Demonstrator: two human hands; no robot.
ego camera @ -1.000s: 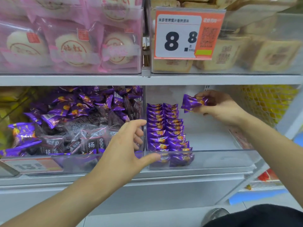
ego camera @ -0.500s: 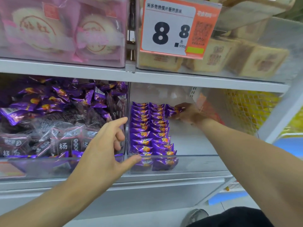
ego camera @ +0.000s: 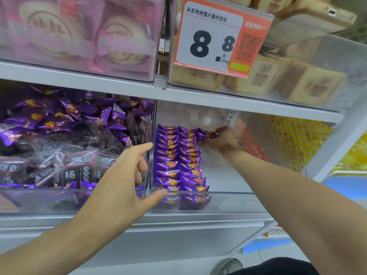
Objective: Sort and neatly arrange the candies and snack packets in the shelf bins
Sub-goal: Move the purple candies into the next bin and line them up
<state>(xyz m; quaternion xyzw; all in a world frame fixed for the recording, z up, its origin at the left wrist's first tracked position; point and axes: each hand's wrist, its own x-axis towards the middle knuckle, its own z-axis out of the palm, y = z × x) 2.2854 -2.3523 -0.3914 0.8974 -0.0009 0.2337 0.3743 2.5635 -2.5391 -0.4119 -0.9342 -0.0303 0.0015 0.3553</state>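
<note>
The right hand (ego camera: 223, 140) pinches a purple candy (ego camera: 206, 134) at the bin's (ego camera: 228, 203) back, long axis crosswise beside two rows (ego camera: 178, 159); the left hand's (ego camera: 123, 179) grip is spread.

Candy rows (ego camera: 178, 161), left side of right bin: purple wrappers, orange spot on each.
Loose candies (ego camera: 69, 118), left bin: same purple with orange.
Dark packets (ego camera: 73, 171), front of left bin: black-brown, white characters.
Price tag (ego camera: 218, 38): white panel, black digits, orange border, yellow-green patch.
Buns (ego camera: 79, 32), upper left bin: pink wrap, cream rounds.
Cakes (ego camera: 288, 80), upper right bin: beige.
</note>
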